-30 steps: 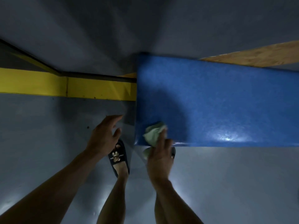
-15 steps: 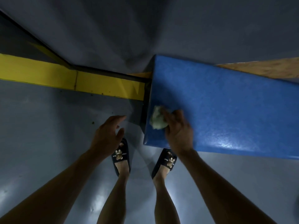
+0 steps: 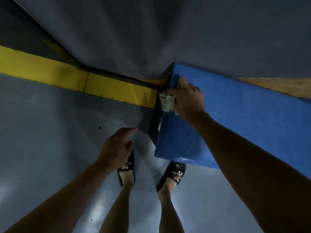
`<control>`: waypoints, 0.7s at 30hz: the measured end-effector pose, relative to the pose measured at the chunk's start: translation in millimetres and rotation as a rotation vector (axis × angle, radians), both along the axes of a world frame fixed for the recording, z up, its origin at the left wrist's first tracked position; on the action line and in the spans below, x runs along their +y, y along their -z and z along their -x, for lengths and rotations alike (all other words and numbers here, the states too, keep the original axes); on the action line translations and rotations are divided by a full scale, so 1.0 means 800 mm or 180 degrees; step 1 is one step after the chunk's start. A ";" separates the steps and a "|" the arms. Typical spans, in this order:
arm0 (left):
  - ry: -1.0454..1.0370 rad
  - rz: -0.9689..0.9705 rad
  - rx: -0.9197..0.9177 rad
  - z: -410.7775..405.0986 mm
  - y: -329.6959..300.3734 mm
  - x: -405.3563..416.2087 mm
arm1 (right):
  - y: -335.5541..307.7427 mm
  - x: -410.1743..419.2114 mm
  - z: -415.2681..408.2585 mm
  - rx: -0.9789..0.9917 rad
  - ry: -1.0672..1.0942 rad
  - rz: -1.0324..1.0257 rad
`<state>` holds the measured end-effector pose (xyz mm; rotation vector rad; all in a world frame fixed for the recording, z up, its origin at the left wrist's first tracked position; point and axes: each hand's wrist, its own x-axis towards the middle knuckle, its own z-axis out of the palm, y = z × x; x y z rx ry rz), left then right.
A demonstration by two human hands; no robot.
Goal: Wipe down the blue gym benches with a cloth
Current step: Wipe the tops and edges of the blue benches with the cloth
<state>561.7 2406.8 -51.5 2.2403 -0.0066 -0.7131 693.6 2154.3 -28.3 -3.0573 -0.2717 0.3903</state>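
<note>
A head-worn camera looks down at a person's bare arms and feet on a grey floor [image 3: 50,132]. At centre right of the frame, the right hand [image 3: 187,100] presses a crumpled pale green cloth [image 3: 166,102] against the left end of a blue gym bench [image 3: 244,118], right at the edge where the padded top meets its dark side. The fingers curl around the cloth, gripping it. The left hand [image 3: 116,148], lower centre, hangs free just left of the bench with its fingers loosely extended, holding nothing.

The step in hand looks like wiping the bench's end edge — the next move probably calls for drawing the cloth along the top toward the right of the frame.

The bench runs off the right edge, so its far end is unseen. The lighting is dim, and the right hand's fingertips are hidden under the cloth. Dark slippers [image 3: 173,175] show below, and a yellow stripe [image 3: 67,78] crosses the left.
</note>
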 end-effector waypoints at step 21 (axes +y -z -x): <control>-0.0030 0.0328 -0.0098 -0.051 0.002 -0.036 | 0.005 0.005 -0.058 -0.0355 -0.0114 0.0229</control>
